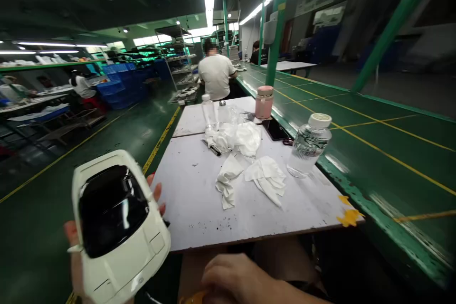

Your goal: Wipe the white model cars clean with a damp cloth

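Note:
A white model car body (pixel 124 266) with a dark glossy windscreen and roof is held up at the lower left. My left hand (pixel 157 195) is wrapped round it from beneath, fingertips showing on its right side and the thumb on its left. Below the table's near edge, my right hand (pixel 237 275) is closed, with fingers curled. Beside those fingers an orange-yellow object (pixel 194 298) is partly visible at the bottom of the view; what it is, I cannot make out. A thin metal piece (pixel 153 298) shows to its left.
On the white table (pixel 192 199) lie crumpled tissues (pixel 265 175), a black marker (pixel 213 148) and a phone (pixel 275 129). A large clear bottle (pixel 306 147), a pink cup (pixel 264 103) and a smaller bottle (pixel 208 111) stand there. A green conveyor belt (pixel 384 147) runs along the right. One person (pixel 215 76) sits ahead.

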The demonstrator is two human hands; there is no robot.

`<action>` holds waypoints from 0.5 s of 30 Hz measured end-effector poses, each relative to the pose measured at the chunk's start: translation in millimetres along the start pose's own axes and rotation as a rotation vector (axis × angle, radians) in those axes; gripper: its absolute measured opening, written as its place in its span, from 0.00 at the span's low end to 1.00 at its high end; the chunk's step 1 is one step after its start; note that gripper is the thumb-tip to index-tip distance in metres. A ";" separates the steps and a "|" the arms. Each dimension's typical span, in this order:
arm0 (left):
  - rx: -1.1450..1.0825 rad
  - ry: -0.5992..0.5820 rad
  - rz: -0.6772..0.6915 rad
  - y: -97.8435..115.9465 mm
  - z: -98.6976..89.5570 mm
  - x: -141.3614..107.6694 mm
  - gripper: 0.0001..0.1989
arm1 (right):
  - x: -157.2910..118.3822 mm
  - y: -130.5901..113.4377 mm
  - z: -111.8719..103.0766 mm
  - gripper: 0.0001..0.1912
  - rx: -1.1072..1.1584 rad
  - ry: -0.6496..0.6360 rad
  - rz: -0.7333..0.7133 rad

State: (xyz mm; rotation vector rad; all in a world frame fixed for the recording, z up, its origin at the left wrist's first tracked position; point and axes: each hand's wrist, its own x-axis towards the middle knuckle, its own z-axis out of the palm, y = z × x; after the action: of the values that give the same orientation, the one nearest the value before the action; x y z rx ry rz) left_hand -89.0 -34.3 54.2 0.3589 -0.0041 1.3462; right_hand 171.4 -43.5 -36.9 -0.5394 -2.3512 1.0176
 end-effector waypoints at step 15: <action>0.199 0.008 -0.191 -93.1 -17.8 147.2 0.40 | -62.0 52.4 -220.2 0.48 -0.493 1.439 0.266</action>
State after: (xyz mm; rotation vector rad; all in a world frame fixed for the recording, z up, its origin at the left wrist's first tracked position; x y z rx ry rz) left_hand 30.1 93.7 44.6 0.5089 0.1677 1.1612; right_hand 359.8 77.2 33.7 -1.2412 -1.1603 -0.0513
